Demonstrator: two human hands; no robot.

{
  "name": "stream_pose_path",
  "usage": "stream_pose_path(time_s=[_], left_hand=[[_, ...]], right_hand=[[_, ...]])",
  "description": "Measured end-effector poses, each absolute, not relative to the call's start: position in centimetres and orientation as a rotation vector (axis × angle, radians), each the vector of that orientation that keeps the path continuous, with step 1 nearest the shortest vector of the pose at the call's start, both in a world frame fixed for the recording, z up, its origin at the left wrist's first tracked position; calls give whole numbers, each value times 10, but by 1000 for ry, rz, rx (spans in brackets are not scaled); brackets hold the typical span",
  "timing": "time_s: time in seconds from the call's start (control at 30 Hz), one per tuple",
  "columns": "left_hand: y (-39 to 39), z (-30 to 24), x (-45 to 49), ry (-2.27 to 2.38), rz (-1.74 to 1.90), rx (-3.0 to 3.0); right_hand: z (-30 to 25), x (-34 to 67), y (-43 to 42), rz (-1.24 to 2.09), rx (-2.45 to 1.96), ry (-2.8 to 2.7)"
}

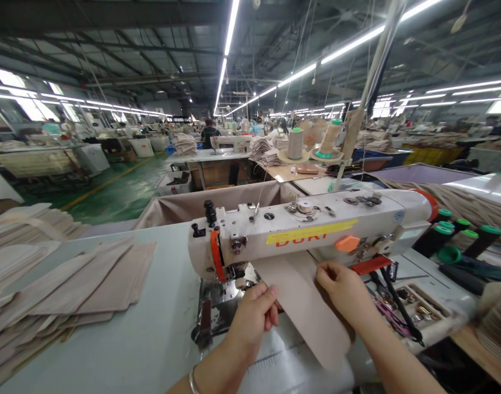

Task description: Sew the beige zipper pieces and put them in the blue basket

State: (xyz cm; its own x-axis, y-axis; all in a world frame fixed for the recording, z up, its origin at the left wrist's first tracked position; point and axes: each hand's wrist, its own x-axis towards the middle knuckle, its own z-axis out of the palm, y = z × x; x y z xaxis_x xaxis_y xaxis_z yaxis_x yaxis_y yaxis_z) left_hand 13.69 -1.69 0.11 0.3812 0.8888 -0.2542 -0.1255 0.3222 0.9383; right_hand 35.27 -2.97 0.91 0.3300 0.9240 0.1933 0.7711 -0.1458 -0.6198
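A beige fabric panel (pixel 303 301) lies slanted under the arm of a white sewing machine (pixel 250 241) and hangs toward me. My left hand (pixel 258 309) pinches its left edge, just right of the needle area and the metal needle plate (pixel 217 306). On the panel's far right edge, below the machine arm, my right hand (pixel 336 284) has its thumb and fingers pressed together on the cloth. The needle tip and any stitching are too small to make out.
Stacked beige fabric pieces (pixel 90 279) cover the table's left side. To the right are a tray of small metal parts (pixel 422 306), black thread spools (pixel 441 235) and scissors-like black handles (pixel 402 312). Behind the machine stand two thread cones (pixel 295 145) and a fabric-lined bin (pixel 209 205).
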Motion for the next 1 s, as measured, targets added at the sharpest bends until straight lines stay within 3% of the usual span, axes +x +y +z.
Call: stream_pose_path(time_s=[0.27, 0.43, 0.57, 0.67, 0.77, 1.0], left_hand=[[-44, -2, 119, 780, 560, 1005], [-54, 1, 86, 800, 317, 1151], [-50, 13, 40, 1109, 142, 1437], [-34, 20, 11, 1404, 400, 2012], [-16, 13, -4, 1264, 544, 2481], [-7, -10, -9, 1167, 480, 2653]], right_hand=[[20, 352, -50, 46, -1966, -1593], [5, 298, -94, 811, -1710, -1627], [-17, 255, -102, 988, -1561, -1673], [-24, 229, -95, 938, -1627, -1821], [-26, 209, -87, 771, -1751, -2001], [-36, 193, -82, 399, -1833, -2129]])
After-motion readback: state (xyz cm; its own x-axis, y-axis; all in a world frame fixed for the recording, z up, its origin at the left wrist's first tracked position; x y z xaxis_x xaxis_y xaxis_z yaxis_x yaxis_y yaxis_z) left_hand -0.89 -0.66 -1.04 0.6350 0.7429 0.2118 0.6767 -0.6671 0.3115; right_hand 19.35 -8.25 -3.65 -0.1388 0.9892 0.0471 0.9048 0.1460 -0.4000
